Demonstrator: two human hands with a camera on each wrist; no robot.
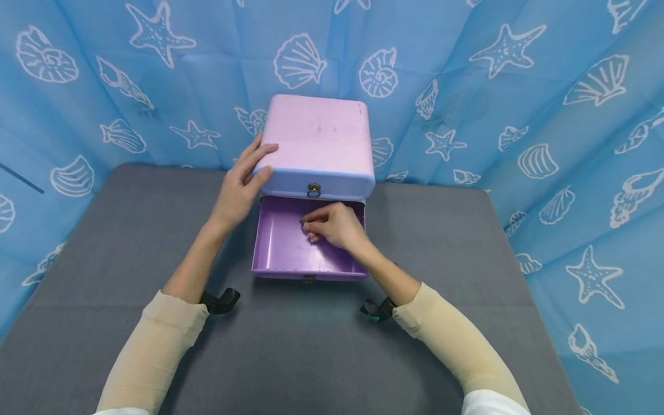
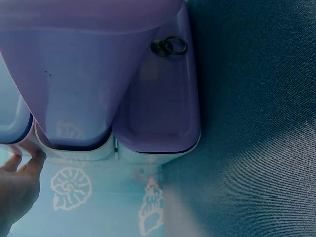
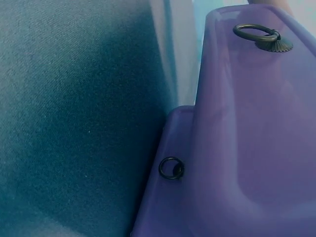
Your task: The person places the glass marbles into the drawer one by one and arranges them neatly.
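A small drawer unit [image 1: 319,135] with a pink top stands at the back of the table. Its blue top drawer [image 1: 342,183] is closed, and the purple drawer [image 1: 275,242] below is pulled out. My left hand [image 1: 238,187] rests on the unit's upper left side and edge, fingers spread; the left wrist view shows part of this hand [image 2: 19,190] against the side. Inside the pulled-out drawer, my right hand [image 1: 337,225] pinches a small dark object [image 1: 304,223] between thumb and fingers. Its kind is too small to tell. The right wrist view does not show the held object.
Brass-coloured ring pulls hang on the drawer fronts, including one on the pulled-out drawer [image 3: 256,33] and one on a lower purple drawer [image 2: 169,46]. Grey cloth covers the table [image 1: 311,346]. Behind it hangs a blue curtain [image 1: 446,69] with white shells and starfish.
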